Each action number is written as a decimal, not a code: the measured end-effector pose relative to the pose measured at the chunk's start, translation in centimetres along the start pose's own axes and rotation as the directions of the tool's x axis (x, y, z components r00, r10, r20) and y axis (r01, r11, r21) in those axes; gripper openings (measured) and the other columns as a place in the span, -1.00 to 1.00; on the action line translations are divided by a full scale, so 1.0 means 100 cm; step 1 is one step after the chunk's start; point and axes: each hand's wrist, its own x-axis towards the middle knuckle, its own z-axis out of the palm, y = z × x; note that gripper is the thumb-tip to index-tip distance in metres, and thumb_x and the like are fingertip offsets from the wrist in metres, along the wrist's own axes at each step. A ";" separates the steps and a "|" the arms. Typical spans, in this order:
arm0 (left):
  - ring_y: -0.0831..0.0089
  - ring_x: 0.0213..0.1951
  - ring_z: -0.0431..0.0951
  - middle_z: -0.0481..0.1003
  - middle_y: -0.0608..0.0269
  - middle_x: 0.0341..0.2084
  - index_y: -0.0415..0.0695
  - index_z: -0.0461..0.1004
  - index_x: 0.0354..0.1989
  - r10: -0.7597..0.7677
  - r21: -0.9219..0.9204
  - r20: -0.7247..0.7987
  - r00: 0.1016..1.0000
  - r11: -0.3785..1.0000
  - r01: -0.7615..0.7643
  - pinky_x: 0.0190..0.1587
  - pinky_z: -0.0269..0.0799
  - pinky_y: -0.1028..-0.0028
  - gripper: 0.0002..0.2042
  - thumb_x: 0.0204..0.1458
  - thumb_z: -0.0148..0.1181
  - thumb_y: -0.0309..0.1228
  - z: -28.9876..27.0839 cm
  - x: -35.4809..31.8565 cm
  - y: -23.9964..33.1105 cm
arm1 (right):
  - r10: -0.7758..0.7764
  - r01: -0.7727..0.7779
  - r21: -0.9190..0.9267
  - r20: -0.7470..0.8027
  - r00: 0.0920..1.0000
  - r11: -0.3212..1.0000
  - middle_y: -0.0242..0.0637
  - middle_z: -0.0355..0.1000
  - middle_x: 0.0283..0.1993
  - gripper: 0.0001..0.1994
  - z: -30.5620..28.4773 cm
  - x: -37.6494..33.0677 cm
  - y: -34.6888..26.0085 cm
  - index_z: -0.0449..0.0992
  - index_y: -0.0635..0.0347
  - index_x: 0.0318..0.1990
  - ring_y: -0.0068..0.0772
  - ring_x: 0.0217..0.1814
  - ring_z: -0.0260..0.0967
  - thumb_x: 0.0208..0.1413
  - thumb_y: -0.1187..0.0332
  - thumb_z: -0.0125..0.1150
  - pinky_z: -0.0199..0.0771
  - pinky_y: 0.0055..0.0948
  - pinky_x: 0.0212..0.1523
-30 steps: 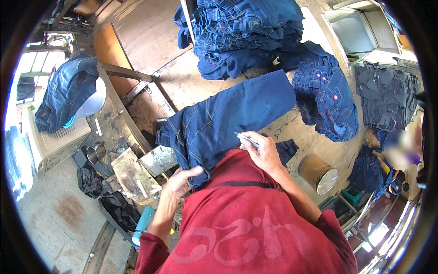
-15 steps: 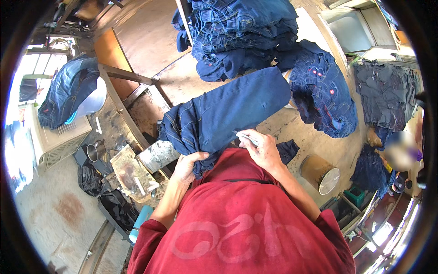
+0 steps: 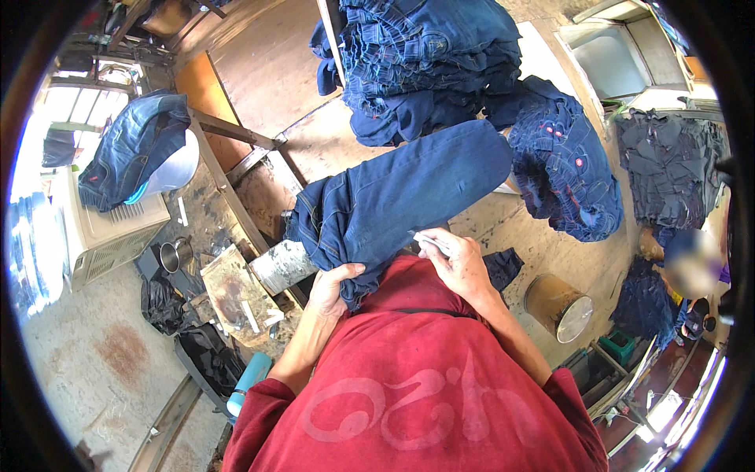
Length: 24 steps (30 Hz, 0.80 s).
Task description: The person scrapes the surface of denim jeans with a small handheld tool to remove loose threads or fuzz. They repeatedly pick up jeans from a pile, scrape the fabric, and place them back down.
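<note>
"So, where are the dark blue jeans (image 3: 417,177)?"

"They stretch across the middle, just beyond the person's lap. The right end is smooth and rounded, the left end bunched, and a pale, stained cylinder (image 3: 279,268) pokes out to the left from under the bunching."

"And the left hand (image 3: 330,293)?"

"It's closed on the gathered denim at the near left edge, thumb lying on top."

"What about the right hand (image 3: 458,265)?"

"Its fingers pinch a slim, pale tool (image 3: 430,239), the tip pointing left and far, at the jeans' near edge. I can't tell whether it touches the cloth, or what kind of tool it is."

"What's around them?"

"A tall stack of jeans (image 3: 432,51) on the far side, and a rumpled denim bundle (image 3: 562,157) with small red marks by the rounded end. A tan drum (image 3: 550,303) tilts to the right of the right forearm. On the left, a metal mug (image 3: 176,255) sits near a stained board (image 3: 232,291), and a turquoise bottle (image 3: 253,377) lies beside the left sleeve (image 3: 263,413)."
</note>
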 end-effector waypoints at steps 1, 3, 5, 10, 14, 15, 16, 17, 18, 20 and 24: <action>0.05 0.04 0.74 0.66 -0.07 0.11 -0.35 0.43 0.37 -0.001 -0.001 -0.006 1.000 1.000 0.001 0.17 0.71 0.10 -0.33 -0.04 0.30 -0.69 -0.002 0.000 0.000 | -0.001 0.001 -0.002 0.002 1.000 1.000 -0.13 0.75 -0.21 -0.79 0.000 0.000 -0.001 0.64 0.27 0.12 -0.28 -0.16 0.78 0.41 0.52 0.22 0.71 -0.35 -0.11; 0.05 0.05 0.73 0.66 -0.07 0.12 -0.35 0.43 0.37 0.000 -0.010 -0.010 1.000 1.000 0.000 0.18 0.71 0.10 -0.33 -0.05 0.30 -0.70 -0.003 -0.001 0.000 | -0.002 0.002 -0.016 0.010 1.000 1.000 -0.12 0.75 -0.20 -0.78 0.000 -0.001 -0.001 0.64 0.27 0.12 -0.27 -0.15 0.78 0.41 0.53 0.22 0.71 -0.34 -0.10; 0.05 0.06 0.74 0.66 -0.07 0.12 -0.33 0.43 0.38 -0.002 -0.009 -0.023 1.000 1.000 0.001 0.18 0.71 0.09 -0.32 -0.05 0.30 -0.70 -0.002 -0.003 0.000 | -0.014 0.015 -0.031 0.010 1.000 0.999 -0.12 0.75 -0.19 -0.78 0.002 0.000 -0.001 0.64 0.27 0.13 -0.26 -0.15 0.78 0.40 0.53 0.22 0.71 -0.33 -0.10; 0.06 0.02 0.75 0.67 -0.07 0.11 -0.32 0.43 0.38 0.025 0.010 0.022 0.999 1.000 -0.026 0.16 0.72 0.06 -0.32 -0.04 0.30 -0.71 0.002 -0.006 0.005 | -0.109 0.107 -0.038 -0.076 0.991 0.994 -0.17 0.73 -0.22 -0.83 0.009 0.000 -0.006 0.68 0.17 0.06 -0.15 -0.30 0.72 0.41 0.44 0.27 0.67 -0.27 -0.24; 0.10 0.00 0.76 0.69 -0.04 0.06 -0.32 0.50 0.31 0.001 0.036 0.017 1.000 0.999 -0.001 0.13 0.73 0.08 -0.39 -0.03 0.35 -0.69 0.004 -0.007 0.015 | -0.115 0.094 -0.135 -0.160 0.980 0.986 -0.25 0.70 -0.19 -0.86 0.012 0.003 -0.027 0.71 0.09 -0.01 -0.12 -0.26 0.63 0.36 0.41 0.32 0.65 -0.24 -0.17; 0.11 0.00 0.76 0.70 -0.03 0.04 -0.32 0.52 0.28 -0.040 0.097 -0.060 0.997 0.994 0.046 0.13 0.73 0.10 -0.42 -0.02 0.36 -0.68 0.004 -0.006 0.019 | -0.203 0.151 -0.278 -0.171 0.964 0.949 -0.28 0.69 -0.19 -0.87 0.013 0.006 -0.034 0.72 0.07 -0.03 -0.13 -0.24 0.61 0.34 0.40 0.34 0.64 -0.23 -0.15; 0.12 0.01 0.76 0.71 -0.02 0.02 -0.32 0.55 0.25 -0.080 0.140 -0.079 0.994 0.986 0.090 0.13 0.73 0.11 -0.45 -0.02 0.37 -0.68 0.004 -0.007 0.022 | -0.294 0.201 -0.411 -0.178 0.939 0.889 -0.30 0.67 -0.20 -0.88 0.016 0.008 -0.041 0.72 0.05 -0.05 -0.13 -0.21 0.59 0.32 0.39 0.35 0.63 -0.22 -0.13; 0.14 0.01 0.76 0.72 -0.01 0.00 -0.33 0.57 0.22 -0.107 0.194 -0.144 0.984 0.972 0.134 0.13 0.73 0.12 -0.48 -0.02 0.37 -0.68 0.004 -0.008 0.025 | -0.343 0.238 -0.415 -0.199 0.918 0.878 -0.34 0.63 -0.22 -0.90 0.022 0.012 -0.050 0.71 0.00 -0.09 -0.14 -0.15 0.55 0.27 0.35 0.39 0.60 -0.18 -0.09; 0.15 0.01 0.76 0.73 0.00 -0.02 -0.33 0.58 0.20 -0.072 0.181 -0.079 0.994 0.980 0.085 0.14 0.73 0.13 -0.50 -0.01 0.37 -0.69 0.005 -0.009 0.027 | -0.393 0.284 -0.408 -0.214 0.894 0.868 -0.34 0.63 -0.22 -0.91 0.028 0.017 -0.058 0.66 0.02 -0.14 -0.15 -0.21 0.55 0.28 0.31 0.41 0.62 -0.21 -0.15; 0.17 0.02 0.76 0.74 0.00 -0.05 -0.34 0.61 0.15 -0.005 0.189 -0.071 0.997 0.982 0.019 0.14 0.72 0.15 -0.54 0.00 0.36 -0.70 0.007 -0.012 0.029 | -0.396 0.317 -0.387 -0.140 0.908 0.866 -0.36 0.62 -0.25 -0.90 0.037 0.017 -0.072 0.64 0.05 -0.17 -0.18 -0.24 0.57 0.24 0.34 0.45 0.62 -0.21 -0.23; 0.20 -0.04 0.76 0.72 0.02 -0.04 -0.33 0.61 0.16 0.038 0.142 -0.034 0.999 0.989 -0.033 0.11 0.73 0.18 -0.55 0.03 0.36 -0.72 0.011 -0.019 0.025 | -0.433 0.302 -0.618 -0.069 0.899 0.726 -0.37 0.51 -0.39 -0.87 0.043 0.018 -0.086 0.62 0.00 -0.24 -0.22 -0.33 0.54 0.26 0.23 0.44 0.61 -0.23 -0.31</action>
